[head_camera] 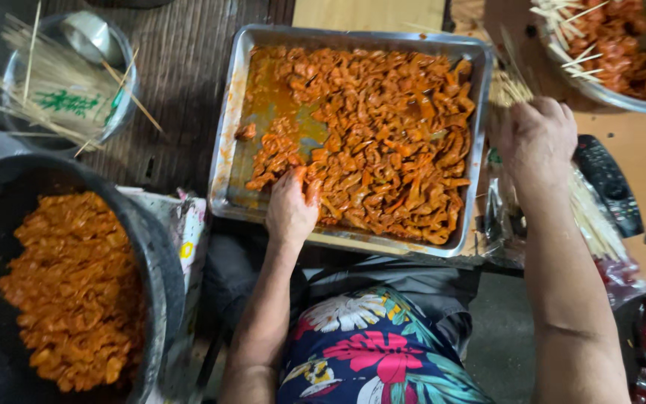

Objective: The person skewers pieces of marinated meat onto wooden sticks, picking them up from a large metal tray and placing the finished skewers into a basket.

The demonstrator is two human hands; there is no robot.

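While left hand (pixel 291 209) fingers pinch meat (pixel 383 142) in tray (pixel 227 135) | right hand (pixel 536 138) grips skewers (pixel 588 217)

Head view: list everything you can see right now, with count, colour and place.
Steel tray: one, silver, centre, holds orange marinated meat.
Black basin: one, lower left, orange meat inside.
Steel bowl: one, upper left, holds pale skewers.
Second bowl: one, silver, upper right, skewered meat.
Skewer bundle: pale, right of tray.
Remote control: one, black, right.
Left hand: in tray, on meat.
Right hand: closed on skewers.
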